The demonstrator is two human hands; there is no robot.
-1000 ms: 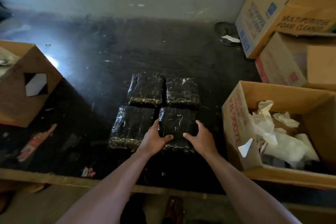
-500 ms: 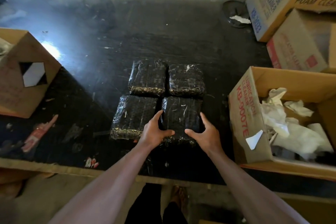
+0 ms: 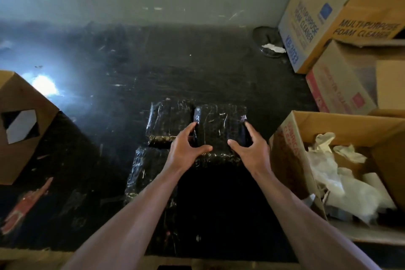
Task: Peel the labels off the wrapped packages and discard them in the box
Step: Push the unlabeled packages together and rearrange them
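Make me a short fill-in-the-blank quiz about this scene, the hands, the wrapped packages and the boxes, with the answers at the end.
1. Both hands, the left hand and the right hand, grip one ____ package wrapped in plastic.
2. The open box with crumpled white paper inside stands to the ____ of that package.
3. The box at upper right reads "Multipurpose ____ Cleaner".

Answers: black; right; Foam
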